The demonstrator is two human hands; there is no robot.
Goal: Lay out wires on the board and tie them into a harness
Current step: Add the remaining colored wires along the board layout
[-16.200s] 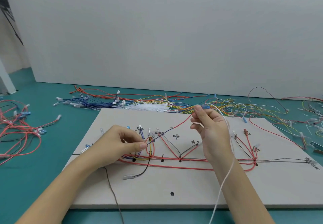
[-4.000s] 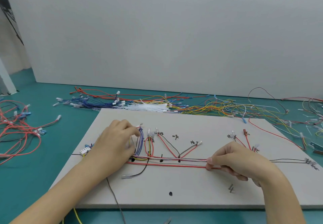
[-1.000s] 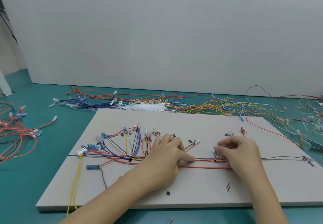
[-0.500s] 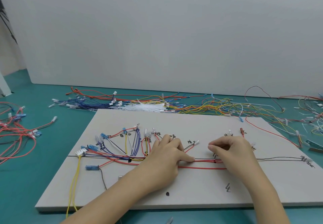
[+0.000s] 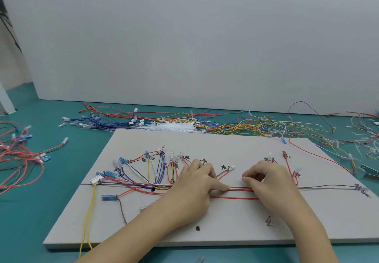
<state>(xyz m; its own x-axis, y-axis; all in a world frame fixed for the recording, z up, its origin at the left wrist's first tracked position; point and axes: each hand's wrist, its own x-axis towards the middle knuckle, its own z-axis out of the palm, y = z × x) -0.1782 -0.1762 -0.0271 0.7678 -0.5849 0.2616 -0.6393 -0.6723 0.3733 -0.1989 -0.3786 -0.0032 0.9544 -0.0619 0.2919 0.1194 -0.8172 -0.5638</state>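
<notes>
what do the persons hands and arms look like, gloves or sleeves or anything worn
Both are bare. The left hand and the right hand wear no gloves, and no rings, watch or bands show. Both forearms are uncovered down to the bottom edge of the picture; no sleeve is in view.

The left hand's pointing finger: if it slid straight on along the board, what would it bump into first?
Most likely the right hand. The left hand presses its index finger on the trunk of red and grey wires, pointing right along it, and the right hand's fingertips pinch that same trunk just ahead.
</notes>
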